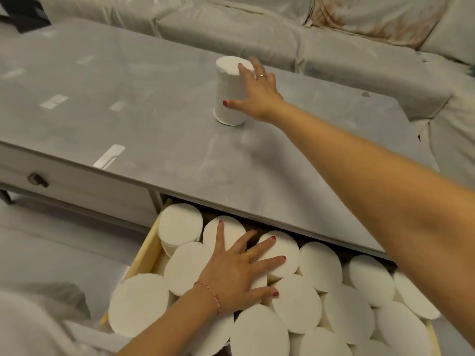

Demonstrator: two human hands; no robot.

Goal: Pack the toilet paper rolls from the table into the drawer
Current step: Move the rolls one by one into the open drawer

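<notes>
One white toilet paper roll (pixel 228 98) stands upright on the grey table (pixel 128 111), near its middle. My right hand (pixel 257 93) reaches across the table and touches the roll's right side, fingers spread around it, thumb low on its wall. Below the table's front edge the drawer (pixel 146 250) is pulled out and packed with several white rolls (pixel 318 268) standing on end. My left hand (pixel 239 271) lies flat with fingers apart on top of the rolls in the drawer's left half.
A grey sofa (pixel 334 47) under a plastic cover runs behind and to the right of the table. A second, closed drawer with a dark knob (pixel 37 179) sits left of the open one. Pale floor lies at lower left.
</notes>
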